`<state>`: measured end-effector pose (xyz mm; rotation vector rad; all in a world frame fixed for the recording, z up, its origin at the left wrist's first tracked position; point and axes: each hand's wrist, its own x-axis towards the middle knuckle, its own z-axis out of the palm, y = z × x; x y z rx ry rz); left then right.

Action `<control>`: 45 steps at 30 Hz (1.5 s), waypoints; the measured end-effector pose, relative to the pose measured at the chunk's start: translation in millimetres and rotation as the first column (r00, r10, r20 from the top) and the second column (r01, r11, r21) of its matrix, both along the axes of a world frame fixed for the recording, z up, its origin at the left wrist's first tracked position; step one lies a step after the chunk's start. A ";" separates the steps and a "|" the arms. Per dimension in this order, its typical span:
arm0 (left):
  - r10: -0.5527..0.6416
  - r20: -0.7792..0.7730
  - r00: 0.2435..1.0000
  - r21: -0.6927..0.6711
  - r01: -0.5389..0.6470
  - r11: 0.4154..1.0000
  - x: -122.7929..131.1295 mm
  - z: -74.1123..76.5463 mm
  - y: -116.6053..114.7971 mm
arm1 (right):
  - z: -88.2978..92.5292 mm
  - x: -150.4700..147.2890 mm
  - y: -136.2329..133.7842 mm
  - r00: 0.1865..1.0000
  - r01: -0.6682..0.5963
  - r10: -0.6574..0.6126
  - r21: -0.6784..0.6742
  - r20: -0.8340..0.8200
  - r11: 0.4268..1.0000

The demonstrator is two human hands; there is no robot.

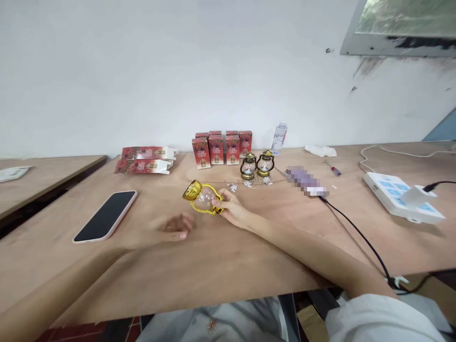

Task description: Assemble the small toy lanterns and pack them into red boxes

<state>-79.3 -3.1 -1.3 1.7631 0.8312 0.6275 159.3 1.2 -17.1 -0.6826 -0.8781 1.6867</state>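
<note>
My right hand (232,209) is closed on a small gold lantern (204,199) with a clear round globe. The lantern is tilted on its side above the table, its gold base pointing up and left and its top end in my fingers. Just below and left of it, my left hand (175,227) is blurred by motion; thumb and fingers look apart, and I see nothing in them. Beyond my right hand, a darker lantern (248,167) and another dark lantern (265,164) stand upright. Small white-and-metal pieces (232,187) lie in little heaps before them.
Several red boxes (215,150) stand near the wall. Flattened red boxes (142,165) lie left of them. A phone (106,217) lies at left. A bottle (280,137), a screwdriver (335,170), a blurred-out device (304,180) with a black cable and a power strip (402,195) are at right.
</note>
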 end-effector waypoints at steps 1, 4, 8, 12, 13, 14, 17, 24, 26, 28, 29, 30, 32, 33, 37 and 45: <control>0.042 0.067 0.997 -0.048 -0.039 0.998 9.2 -1.9 -0.5 | -1.8 -3.7 -0.6 0.999 0.028 -0.029 0.028 0.023 0.999; 0.247 0.400 0.883 -0.229 -0.164 0.959 45.1 -8.6 -0.6 | -8.8 -16.5 -2.2 0.970 0.093 -0.138 0.220 0.202 0.971; 0.420 0.532 0.735 -0.432 -0.191 0.882 82.5 -11.4 10.8 | -12.2 -13.7 4.2 0.787 0.140 -0.420 0.533 0.451 0.834; 0.458 0.559 0.691 -0.446 -0.215 0.869 92.4 -8.8 27.7 | -8.0 17.8 25.5 0.353 0.078 -0.728 0.756 0.588 0.649; 0.465 0.559 0.687 -0.451 -0.220 0.865 92.7 -8.6 30.6 | -7.5 25.8 31.2 0.234 0.023 -0.743 0.760 0.627 0.649; 0.471 0.558 0.683 -0.455 -0.223 0.862 92.8 -8.7 32.6 | -7.5 32.6 36.2 0.132 -0.049 -0.739 0.749 0.661 0.661; 0.465 0.562 0.685 -0.441 -0.227 0.868 93.7 -10.4 33.8 | -9.8 43.8 45.0 -0.044 -0.225 -0.670 0.646 0.741 0.729; 0.430 0.547 0.718 -0.344 -0.275 0.898 95.8 -10.3 25.8 | -11.2 43.8 34.8 -0.131 -0.340 -0.606 0.538 0.785 0.771; 0.462 0.547 0.698 -0.351 -0.309 0.884 95.0 -9.8 25.1 | -11.0 43.6 29.2 -0.127 -0.377 -0.616 0.537 0.777 0.755; 0.488 0.553 0.675 -0.361 -0.333 0.871 93.8 -9.8 25.6 | -11.3 43.2 24.6 -0.126 -0.426 -0.637 0.539 0.760 0.727; 0.498 0.557 0.664 -0.366 -0.342 0.865 93.3 -10.0 26.1 | -11.6 42.8 23.0 -0.130 -0.449 -0.651 0.541 0.748 0.711; 0.507 0.560 0.655 -0.367 -0.352 0.861 92.8 -10.5 26.8 | -12.0 42.4 21.8 -0.134 -0.467 -0.666 0.546 0.734 0.696; 0.519 0.563 0.643 -0.346 -0.387 0.855 92.4 -11.8 28.1 | -12.9 41.7 20.6 -0.134 -0.477 -0.699 0.573 0.702 0.667; 0.525 0.561 0.640 -0.322 -0.416 0.851 92.5 -12.7 28.6 | -13.4 41.5 20.4 -0.127 -0.472 -0.716 0.593 0.686 0.652; 0.554 0.490 0.673 -0.150 -0.561 0.814 93.1 -15.8 29.2 | -16.4 42.1 20.8 -0.068 -0.449 -0.775 0.675 0.628 0.586; 0.550 0.307 0.777 0.273 -0.626 0.731 85.2 -22.4 32.1 | -22.5 43.6 22.1 0.139 -0.403 -0.861 0.822 0.489 0.402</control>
